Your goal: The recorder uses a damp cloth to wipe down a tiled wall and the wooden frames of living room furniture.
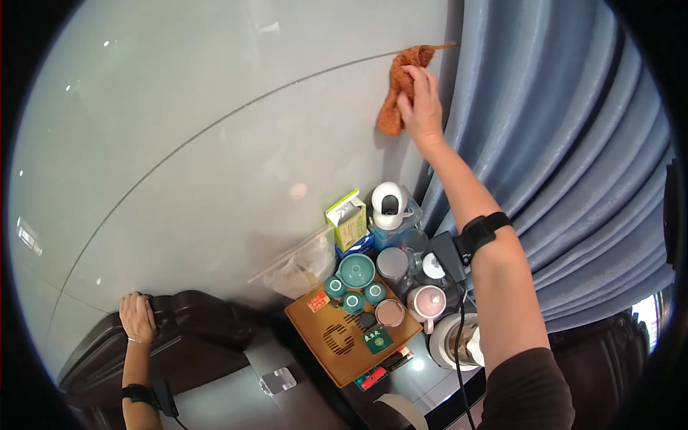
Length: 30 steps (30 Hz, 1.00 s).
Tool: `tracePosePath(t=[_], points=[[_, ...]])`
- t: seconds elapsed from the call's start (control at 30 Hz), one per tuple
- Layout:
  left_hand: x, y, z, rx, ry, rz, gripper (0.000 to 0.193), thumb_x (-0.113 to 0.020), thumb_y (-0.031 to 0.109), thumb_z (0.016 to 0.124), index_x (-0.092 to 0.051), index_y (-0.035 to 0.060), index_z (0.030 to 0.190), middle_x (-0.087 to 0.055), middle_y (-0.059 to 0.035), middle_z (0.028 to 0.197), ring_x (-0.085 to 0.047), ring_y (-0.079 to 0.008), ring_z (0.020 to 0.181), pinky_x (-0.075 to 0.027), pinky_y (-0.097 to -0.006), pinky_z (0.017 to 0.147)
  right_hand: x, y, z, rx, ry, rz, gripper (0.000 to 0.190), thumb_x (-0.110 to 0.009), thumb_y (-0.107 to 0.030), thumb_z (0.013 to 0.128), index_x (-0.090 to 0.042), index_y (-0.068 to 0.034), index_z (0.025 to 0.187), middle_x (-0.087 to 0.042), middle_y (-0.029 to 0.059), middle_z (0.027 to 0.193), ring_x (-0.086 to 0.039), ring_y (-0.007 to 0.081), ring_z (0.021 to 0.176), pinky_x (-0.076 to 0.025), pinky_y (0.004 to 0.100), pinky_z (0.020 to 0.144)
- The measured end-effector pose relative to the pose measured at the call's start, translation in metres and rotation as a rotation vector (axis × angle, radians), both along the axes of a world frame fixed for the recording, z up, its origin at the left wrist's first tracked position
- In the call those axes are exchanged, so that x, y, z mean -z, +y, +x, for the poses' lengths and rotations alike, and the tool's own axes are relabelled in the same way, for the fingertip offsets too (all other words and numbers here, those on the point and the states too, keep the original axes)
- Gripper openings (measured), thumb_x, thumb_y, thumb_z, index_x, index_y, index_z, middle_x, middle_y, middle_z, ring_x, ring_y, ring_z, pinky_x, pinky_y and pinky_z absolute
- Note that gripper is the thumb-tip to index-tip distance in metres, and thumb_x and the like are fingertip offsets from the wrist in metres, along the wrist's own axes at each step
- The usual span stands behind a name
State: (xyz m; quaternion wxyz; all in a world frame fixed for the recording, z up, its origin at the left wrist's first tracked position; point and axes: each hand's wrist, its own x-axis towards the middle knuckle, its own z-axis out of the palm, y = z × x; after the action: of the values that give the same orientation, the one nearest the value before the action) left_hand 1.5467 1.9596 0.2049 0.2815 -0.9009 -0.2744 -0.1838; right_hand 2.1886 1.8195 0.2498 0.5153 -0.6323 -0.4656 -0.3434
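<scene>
My right hand (423, 105) presses a bunched orange-brown cloth (395, 110) against a glossy pale wall panel (258, 161), high up beside the blue curtain (500, 97). The cloth covers the right end of a dark seam (215, 120) that looks curved across the wall. Far to the lower left, my left hand (137, 317) rests over the top edge of a dark carved wooden backrest (188, 312). Its fingers lie over the rim and hold it. A strap with a dark device sits on each of my arms.
Below stands a side table (424, 387) with a brown tea tray (306, 336), teal cups (353, 302), a pink lidded mug (429, 302) and an electric kettle (449, 341). Against the wall are a white camera (388, 207), a green-white box (349, 223) and a plastic bag (306, 263). A cable (459, 344) hangs from my right arm.
</scene>
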Motion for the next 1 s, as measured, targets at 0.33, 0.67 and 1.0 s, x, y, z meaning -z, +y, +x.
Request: tracePosePath(t=[0.33,0.67,1.0], points=[[0.004,0.003,0.005,-0.067,0.009,-0.028,0.004,-0.049,0.006,0.081,-0.05,0.0024,0.081,-0.05,-0.014,0.079,-0.048,-0.0322,0.074,-0.038,-0.0415,0.067,0.094,-0.095,0.091,-0.241,0.531,-0.353,0.036,-0.043,-0.002,0.074,-0.062,-0.006,0.104,-0.064,0.0139,0.093,-0.062,0.0271,0.089,-0.047,0.0325,0.082],[0.003,0.002,0.002,-0.018,0.011,0.014,0.007,-0.047,0.007,0.083,-0.05,0.0007,0.08,-0.049,-0.0154,0.077,-0.047,-0.0337,0.072,-0.038,-0.0424,0.066,0.117,-0.069,0.002,-0.197,0.123,-0.567,0.042,-0.048,0.003,0.077,-0.064,-0.016,0.11,-0.051,0.0119,0.095,-0.054,0.0297,0.09,-0.046,0.0361,0.078],[0.005,0.004,0.0,-0.026,-0.01,0.013,0.008,-0.047,0.007,0.084,-0.049,0.0008,0.079,-0.048,-0.0163,0.076,-0.047,-0.0348,0.072,-0.037,-0.043,0.065,0.115,-0.087,0.026,0.091,0.393,-0.456,0.033,-0.05,-0.006,0.079,-0.061,-0.01,0.109,-0.056,0.0147,0.099,-0.053,0.0317,0.096,-0.045,0.0392,0.084]])
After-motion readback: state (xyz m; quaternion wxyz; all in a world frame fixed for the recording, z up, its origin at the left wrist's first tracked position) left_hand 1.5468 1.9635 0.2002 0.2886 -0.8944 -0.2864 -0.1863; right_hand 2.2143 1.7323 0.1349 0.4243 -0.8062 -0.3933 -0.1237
